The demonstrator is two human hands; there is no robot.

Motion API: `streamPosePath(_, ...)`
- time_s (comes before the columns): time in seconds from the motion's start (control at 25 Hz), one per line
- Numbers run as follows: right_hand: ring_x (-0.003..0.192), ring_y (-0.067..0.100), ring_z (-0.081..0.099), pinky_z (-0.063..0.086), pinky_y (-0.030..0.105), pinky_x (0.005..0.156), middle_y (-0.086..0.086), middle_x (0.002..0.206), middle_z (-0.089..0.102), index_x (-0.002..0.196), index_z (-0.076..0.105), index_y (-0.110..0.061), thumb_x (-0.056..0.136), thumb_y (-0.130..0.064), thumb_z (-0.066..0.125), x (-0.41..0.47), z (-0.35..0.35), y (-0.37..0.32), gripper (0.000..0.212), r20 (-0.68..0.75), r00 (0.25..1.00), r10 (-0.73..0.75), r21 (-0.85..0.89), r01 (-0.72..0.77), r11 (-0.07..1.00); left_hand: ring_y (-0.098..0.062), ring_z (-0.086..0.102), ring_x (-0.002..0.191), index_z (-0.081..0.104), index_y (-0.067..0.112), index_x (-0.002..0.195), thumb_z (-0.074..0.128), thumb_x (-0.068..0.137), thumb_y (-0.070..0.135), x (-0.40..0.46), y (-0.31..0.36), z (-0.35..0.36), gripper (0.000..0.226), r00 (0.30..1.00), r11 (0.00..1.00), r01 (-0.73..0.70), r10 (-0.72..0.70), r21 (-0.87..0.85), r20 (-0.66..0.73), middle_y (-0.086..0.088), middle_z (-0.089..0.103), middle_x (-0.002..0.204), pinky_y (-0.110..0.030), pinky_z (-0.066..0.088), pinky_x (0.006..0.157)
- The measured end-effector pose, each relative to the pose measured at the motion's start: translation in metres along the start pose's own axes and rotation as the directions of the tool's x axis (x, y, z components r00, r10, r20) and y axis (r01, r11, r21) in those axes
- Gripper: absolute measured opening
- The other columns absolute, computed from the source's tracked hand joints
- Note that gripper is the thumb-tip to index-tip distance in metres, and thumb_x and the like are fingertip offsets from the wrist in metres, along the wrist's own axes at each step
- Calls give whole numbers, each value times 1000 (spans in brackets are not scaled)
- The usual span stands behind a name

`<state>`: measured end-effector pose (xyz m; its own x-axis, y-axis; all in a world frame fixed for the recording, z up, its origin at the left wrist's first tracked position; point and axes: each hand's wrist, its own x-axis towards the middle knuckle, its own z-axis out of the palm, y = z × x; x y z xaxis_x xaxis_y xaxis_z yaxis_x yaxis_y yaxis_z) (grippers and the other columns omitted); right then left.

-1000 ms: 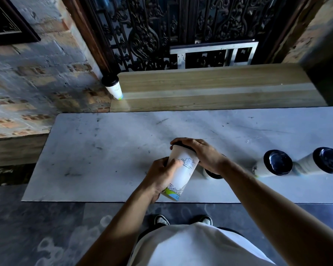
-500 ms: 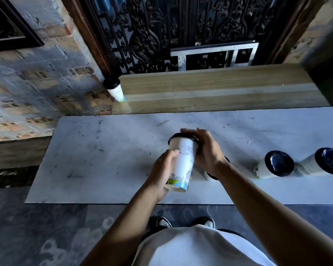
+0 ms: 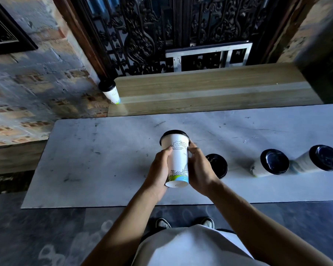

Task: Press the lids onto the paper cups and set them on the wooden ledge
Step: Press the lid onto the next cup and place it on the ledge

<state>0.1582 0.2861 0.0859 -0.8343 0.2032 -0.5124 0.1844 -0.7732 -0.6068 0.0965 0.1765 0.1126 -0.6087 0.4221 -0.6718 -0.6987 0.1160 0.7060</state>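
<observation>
A white paper cup [image 3: 178, 160] with a skyline print and a black lid on top is held in the air above the marble table [image 3: 104, 160]. My left hand [image 3: 159, 171] grips its left side and my right hand [image 3: 199, 169] grips its right side. One lidded cup [image 3: 110, 92] stands at the left end of the wooden ledge [image 3: 210, 93]. Behind my right hand a black-lidded cup [image 3: 217, 166] is partly hidden. Two more lidded cups [image 3: 269, 164] [image 3: 315, 160] stand on the table to the right.
A brick wall [image 3: 27, 89] rises at the left and a dark ornate iron gate [image 3: 161, 31] stands behind the ledge. The table's front edge is just in front of my shoes [image 3: 185, 223] on the dark floor.
The cup has come up from a tilt to nearly upright and lifted a little. My right hand slid off the lid down to the cup's right side.
</observation>
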Motion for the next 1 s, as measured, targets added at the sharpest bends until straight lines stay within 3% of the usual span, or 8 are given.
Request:
streamPosePath(0.12,108,39,67,55,54,96,25,130,68,146,50,-28,108,-29,34,-2,0,2,41,-25,997,-78,-3,78,997,-28,75,104,71,19,117,57,81,58,0,1,-2,55,999,990,-14,18,139,-27,-14,78,115,-44,59,92)
streamPosePath(0.24,107,40,63,49,63,101,30,132,64,144,52,-33,106,-30,39,-2,-4,0,40,-20,995,-101,-50,100,994,-23,75,103,71,27,109,53,77,68,0,2,-7,55,991,934,-75,109,348,-80,-7,76,115,-46,62,87)
streamPosePath(0.32,101,36,65,53,60,96,27,131,66,140,55,-39,104,-29,44,0,-8,-3,39,-44,994,-97,-75,94,993,-18,71,104,65,29,121,56,78,67,0,2,-12,58,966,901,-169,231,400,-112,-10,67,124,-33,58,76)
streamPosePath(0.4,88,28,70,61,46,80,20,125,69,140,54,-42,102,-28,48,3,-11,-4,41,-58,994,-92,-115,85,990,-16,66,101,56,37,133,65,82,56,-1,2,-16,55,916,855,-301,382,422,-120,-9,59,126,-27,51,81)
streamPosePath(0.52,82,20,72,59,40,72,17,120,69,145,51,-35,98,-30,56,5,-17,-3,47,-48,995,-84,-151,76,986,-21,57,109,62,34,136,68,96,19,-3,5,-22,43,759,621,-529,651,578,-4,-3,49,122,-29,51,92)
streamPosePath(0.68,101,32,70,56,50,89,22,125,69,126,64,-30,92,-43,62,4,-15,-1,37,7,995,-100,-206,100,973,-29,55,110,81,21,108,59,93,-4,-2,10,-24,36,580,329,-680,788,655,206,-2,50,113,-19,49,82)
streamPosePath(0.84,99,32,70,54,51,90,23,120,72,120,69,-40,94,-51,55,5,-15,-4,31,7,995,-103,-257,101,961,-20,58,102,82,21,96,52,90,-9,-3,13,-24,43,605,394,-696,773,601,193,-7,52,105,-21,49,82)
streamPosePath(1.0,64,13,70,58,29,63,-6,72,73,119,72,-44,100,-46,56,11,-26,-7,25,-68,993,-94,-208,78,975,-15,60,99,76,26,91,56,88,2,-7,16,-26,32,616,461,-704,775,540,141,-7,55,103,-16,49,80)
